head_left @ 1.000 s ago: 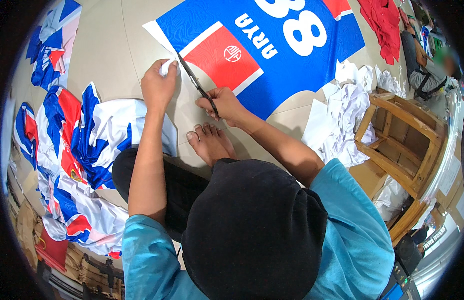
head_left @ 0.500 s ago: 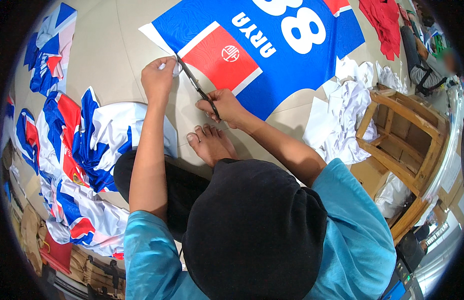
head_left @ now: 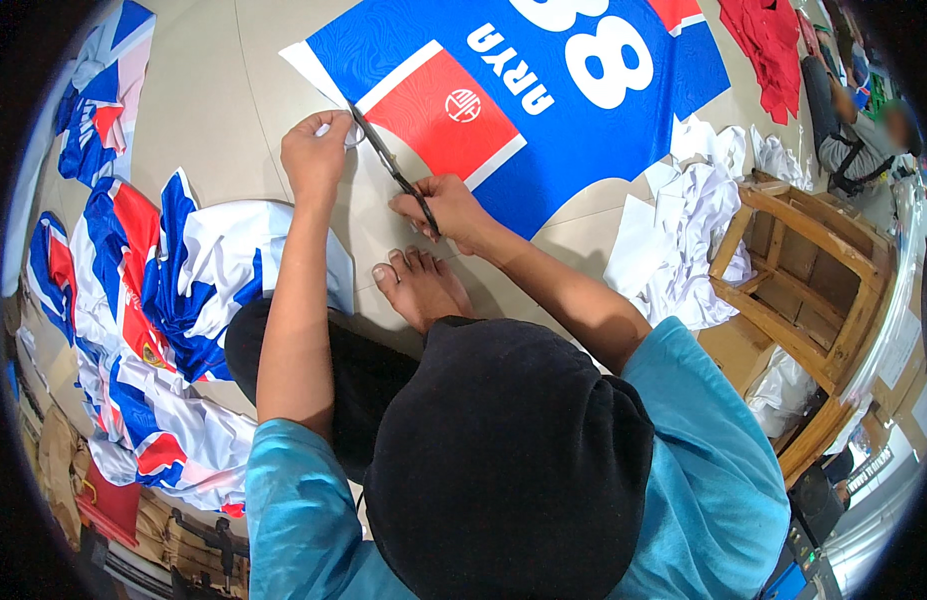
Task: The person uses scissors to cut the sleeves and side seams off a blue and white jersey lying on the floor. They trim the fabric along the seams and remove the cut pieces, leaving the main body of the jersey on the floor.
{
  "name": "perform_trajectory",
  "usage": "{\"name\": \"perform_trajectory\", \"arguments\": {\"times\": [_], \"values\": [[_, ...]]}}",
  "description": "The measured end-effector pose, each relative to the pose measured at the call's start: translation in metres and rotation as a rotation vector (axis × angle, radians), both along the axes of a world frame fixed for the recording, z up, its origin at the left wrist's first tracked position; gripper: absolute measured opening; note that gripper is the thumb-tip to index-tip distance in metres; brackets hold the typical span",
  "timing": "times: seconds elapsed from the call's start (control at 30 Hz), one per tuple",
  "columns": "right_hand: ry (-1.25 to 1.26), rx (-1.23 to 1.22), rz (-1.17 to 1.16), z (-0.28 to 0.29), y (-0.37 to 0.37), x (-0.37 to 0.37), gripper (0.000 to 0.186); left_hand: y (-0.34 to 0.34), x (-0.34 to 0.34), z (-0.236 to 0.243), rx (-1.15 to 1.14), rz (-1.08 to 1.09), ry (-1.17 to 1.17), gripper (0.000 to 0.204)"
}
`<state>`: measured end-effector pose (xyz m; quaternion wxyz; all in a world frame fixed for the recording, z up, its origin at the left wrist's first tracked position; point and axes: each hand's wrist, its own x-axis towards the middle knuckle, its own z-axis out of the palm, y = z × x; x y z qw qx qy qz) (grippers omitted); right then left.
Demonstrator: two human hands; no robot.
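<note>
A blue jersey panel point(head_left: 573, 150) with a red block, white trim and white printing lies flat on the tiled floor. In my right hand point(head_left: 448, 212) are dark scissors point(head_left: 396, 171), their blades pointing up and left along the panel's left edge. The tips meet the edge near the corner of the red block. My left hand point(head_left: 316, 152) pinches a white fabric edge strip point(head_left: 354, 136), just left of the blade tips. Above it, a white margin point(head_left: 313, 72) runs on along the blue edge. My bare foot point(head_left: 421, 287) rests below the scissors.
Piled at the left are printed blue, red and white fabrics point(head_left: 208, 330). Crumpled white scraps point(head_left: 688, 235) lie at the right beside a wooden stool frame point(head_left: 803, 270). Red cloth point(head_left: 763, 55) lies at the upper right, near another person point(head_left: 868, 140).
Almost nothing differs. The scissors and both hands keep nearly the same place at the panel's edge, and the whole view has shifted very slightly.
</note>
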<state>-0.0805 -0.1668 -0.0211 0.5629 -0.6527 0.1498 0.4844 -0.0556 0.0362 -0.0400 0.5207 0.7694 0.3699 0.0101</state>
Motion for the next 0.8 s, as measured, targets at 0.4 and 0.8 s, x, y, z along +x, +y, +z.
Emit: {"name": "perform_trajectory", "arguments": {"times": [0.4,0.8], "values": [[-0.006,0.036,-0.011,-0.005,0.011,0.013,0.024,0.000,-0.001,0.006,-0.115,0.034,0.025,0.025],[-0.020,0.013,-0.032,-0.004,0.015,0.018,0.022,0.002,-0.001,0.004,-0.106,0.021,0.010,0.026]]}}
